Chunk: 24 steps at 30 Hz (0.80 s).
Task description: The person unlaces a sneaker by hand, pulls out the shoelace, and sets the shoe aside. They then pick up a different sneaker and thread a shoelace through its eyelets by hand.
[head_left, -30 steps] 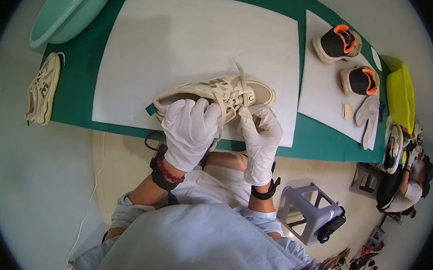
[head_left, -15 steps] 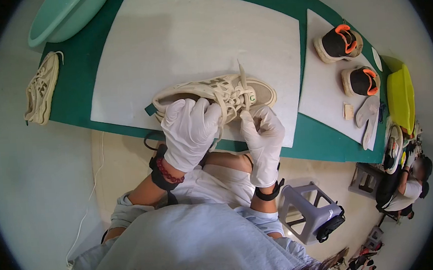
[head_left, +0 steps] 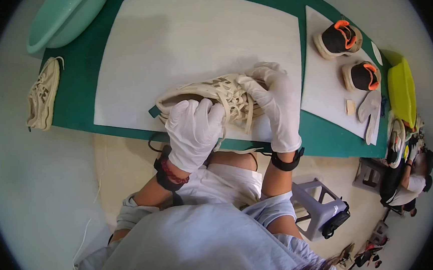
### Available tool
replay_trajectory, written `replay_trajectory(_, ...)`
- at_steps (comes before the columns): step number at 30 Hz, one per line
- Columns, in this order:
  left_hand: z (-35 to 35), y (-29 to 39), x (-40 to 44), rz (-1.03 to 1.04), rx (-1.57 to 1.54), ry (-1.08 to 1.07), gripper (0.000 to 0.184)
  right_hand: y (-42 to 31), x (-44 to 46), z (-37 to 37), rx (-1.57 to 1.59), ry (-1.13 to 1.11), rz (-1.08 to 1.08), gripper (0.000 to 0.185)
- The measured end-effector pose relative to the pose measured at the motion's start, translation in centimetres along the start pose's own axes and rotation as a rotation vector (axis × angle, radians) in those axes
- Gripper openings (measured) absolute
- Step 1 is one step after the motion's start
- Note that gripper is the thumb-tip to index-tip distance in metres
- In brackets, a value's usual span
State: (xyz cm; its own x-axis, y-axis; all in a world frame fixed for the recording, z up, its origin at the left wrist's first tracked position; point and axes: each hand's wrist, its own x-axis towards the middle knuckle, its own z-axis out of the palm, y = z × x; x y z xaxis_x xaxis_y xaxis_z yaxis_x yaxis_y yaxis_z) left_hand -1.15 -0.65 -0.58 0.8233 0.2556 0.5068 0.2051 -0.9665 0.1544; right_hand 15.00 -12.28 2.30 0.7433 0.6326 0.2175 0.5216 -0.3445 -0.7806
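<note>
A cream lace-up sneaker (head_left: 213,91) lies on its sole on the white board, its toe toward the right. My left hand (head_left: 195,131), in a white glove, is closed on the near side of its collar, fingers reaching to the opening. Over the toe, my gloved right hand (head_left: 276,98) has its fingers bent together at the front of the laces. What those fingertips hold is hidden, and the hand covers most of the toe. A loose lace (head_left: 250,116) hangs down the shoe's near side. A small green tab (head_left: 154,111) sticks out at the heel.
The white board (head_left: 209,35) covers much of the green table (head_left: 78,94). Another cream sneaker (head_left: 44,94) stands at the left edge, below a mint basin (head_left: 68,20). At right are two black-and-orange shoes (head_left: 340,37), insoles (head_left: 370,109) and a yellow basin (head_left: 401,89). A grey stool (head_left: 314,208) stands below.
My right hand has moved from the near side of the laces up and right over the toe. The lace end that stood upright is out of sight. My left hand stays on the collar.
</note>
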Motion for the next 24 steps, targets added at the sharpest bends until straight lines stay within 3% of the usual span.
replay_trajectory(2,0.0,0.0,0.0,-0.001,0.003,-0.005,0.012,-0.1,0.3,0.3,0.159,-0.103,0.182,0.026)
replay_trajectory(5,-0.1,0.0,0.0,0.0,-0.01,-0.007,0.012,0.3,-0.1,0.8,0.464,0.011,0.193,0.025)
replay_trajectory(8,-0.1,0.1,0.0,-0.022,-0.02,-0.029,0.013,-1.8,-0.8,-0.4,0.645,0.173,0.375,0.026)
replay_trajectory(11,-0.1,0.1,-0.1,-0.024,-0.014,-0.03,0.014,-1.2,-2.7,-1.0,0.289,0.312,0.386,0.031)
replay_trajectory(15,0.0,0.0,0.0,0.004,0.004,-0.015,0.013,-2.0,-5.8,-0.8,-0.037,0.08,0.323,0.035)
replay_trajectory(18,-0.1,0.1,0.1,-0.001,0.01,-0.03,0.014,-1.1,-7.1,1.4,0.202,0.152,0.292,0.028)
replay_trajectory(24,0.0,0.0,-0.1,0.002,-0.004,-0.023,0.015,0.1,-8.0,2.9,0.239,0.235,0.249,0.029)
